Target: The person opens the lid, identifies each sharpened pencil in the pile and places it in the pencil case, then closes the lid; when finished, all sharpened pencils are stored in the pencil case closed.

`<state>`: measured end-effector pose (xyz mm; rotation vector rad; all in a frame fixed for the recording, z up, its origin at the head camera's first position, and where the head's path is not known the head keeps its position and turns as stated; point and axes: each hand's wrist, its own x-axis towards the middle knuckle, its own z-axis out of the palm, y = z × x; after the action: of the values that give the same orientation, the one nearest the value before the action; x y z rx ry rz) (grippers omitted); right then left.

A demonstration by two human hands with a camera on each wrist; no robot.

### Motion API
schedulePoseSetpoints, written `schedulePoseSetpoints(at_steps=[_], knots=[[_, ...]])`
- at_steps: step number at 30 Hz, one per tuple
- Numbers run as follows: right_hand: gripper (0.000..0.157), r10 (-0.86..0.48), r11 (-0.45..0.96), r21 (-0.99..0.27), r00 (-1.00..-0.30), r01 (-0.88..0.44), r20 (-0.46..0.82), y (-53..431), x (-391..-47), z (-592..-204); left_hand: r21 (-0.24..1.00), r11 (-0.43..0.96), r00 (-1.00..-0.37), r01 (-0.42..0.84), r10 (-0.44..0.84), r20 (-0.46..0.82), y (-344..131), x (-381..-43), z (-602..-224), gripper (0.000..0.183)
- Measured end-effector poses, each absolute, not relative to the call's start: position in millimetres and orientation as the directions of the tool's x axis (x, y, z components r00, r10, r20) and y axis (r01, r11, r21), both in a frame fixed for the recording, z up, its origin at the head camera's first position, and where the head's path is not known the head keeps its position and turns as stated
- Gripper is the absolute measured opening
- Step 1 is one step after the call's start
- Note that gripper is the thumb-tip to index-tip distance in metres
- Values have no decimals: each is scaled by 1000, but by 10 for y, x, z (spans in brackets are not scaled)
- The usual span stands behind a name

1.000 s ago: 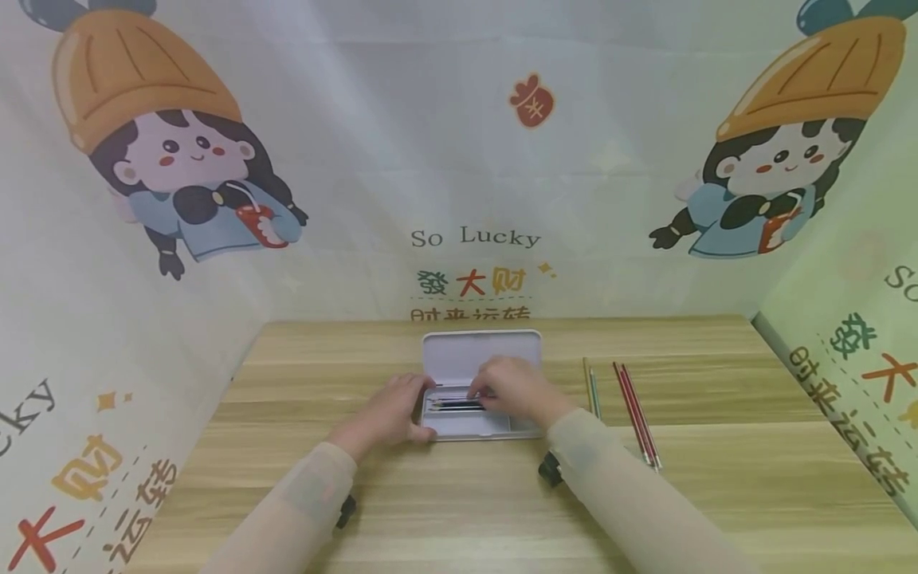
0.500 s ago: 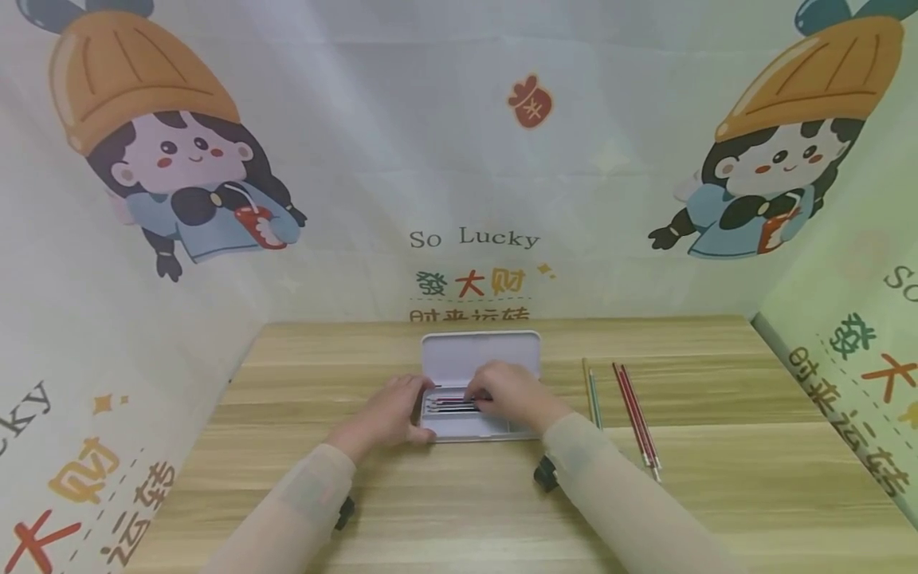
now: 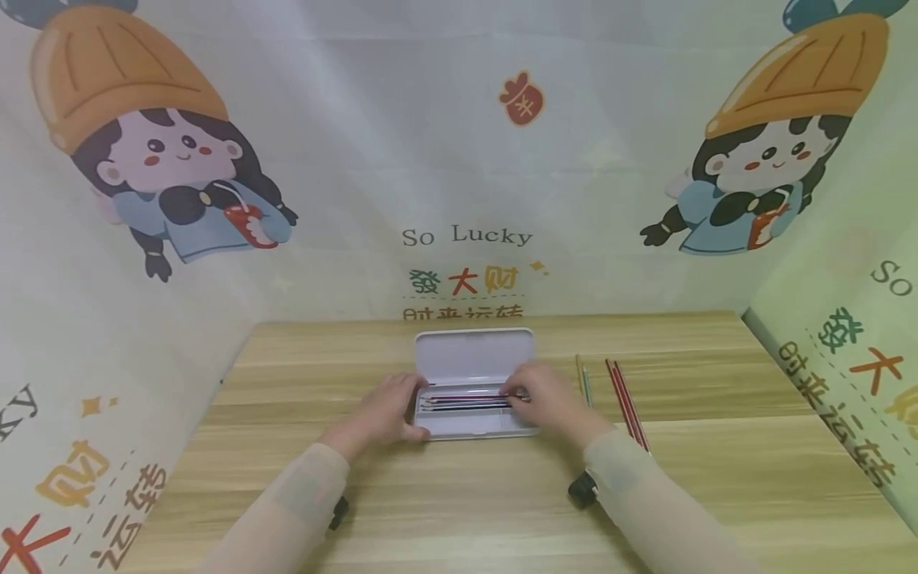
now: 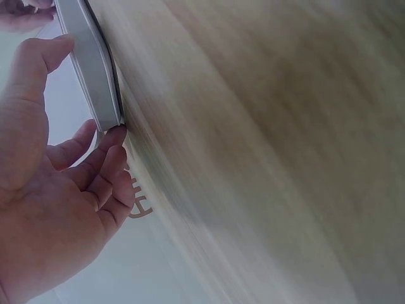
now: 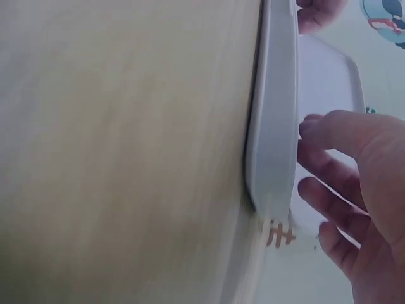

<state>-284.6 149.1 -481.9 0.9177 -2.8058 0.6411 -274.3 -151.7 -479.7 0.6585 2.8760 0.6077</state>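
A white pencil case lies on the table with its lid raised at the back. Inside its rear compartment, several pencils lie lengthwise, red and dark ones among them. My left hand grips the left end of the case, thumb at the front edge and fingers at the back corner, as the left wrist view shows beside the case wall. Over the right end of the pencils, my right hand pinches them with bent fingers. In the right wrist view its fingertips are partly hidden behind the rim.
Right of the case lie a yellow pencil and a teal pencil, partly behind the right hand. Farther right are red pencils, their near ends by the sleeve. A printed curtain stands behind the wooden table.
My right hand has slid rightward along the pencils to their right end, uncovering more of their length. The left hand has kept its hold on the case. The head view has shifted slightly.
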Motion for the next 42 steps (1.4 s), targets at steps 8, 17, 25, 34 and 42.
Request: schedulePoseSetpoints(at_steps=[8,17,25,34,42], knots=[[13,-397,786,-372,-865,-493,308,1802,-2685,-4813,430,819,-899,380,437,-39,-1510,-2730,-4801,84],[16,-221,889,-317,-915,-331,337,2128,-2528,-4808,419,818,-894,393,447,-33,-1524,-2729,-4781,83],[23,-128,906,-371,-967,-203,218,2291,-2504,-4755,415,816,-892,403,452,-22,-1520,-2725,-4778,81],[25,-100,918,-368,-984,-149,151,2375,-2481,-4770,418,812,-890,406,456,-21,-1500,-2722,-4763,81],[31,-67,940,-333,-997,-76,39,2375,-2466,-4745,416,818,-894,397,448,-27,-1511,-2752,-4791,81]])
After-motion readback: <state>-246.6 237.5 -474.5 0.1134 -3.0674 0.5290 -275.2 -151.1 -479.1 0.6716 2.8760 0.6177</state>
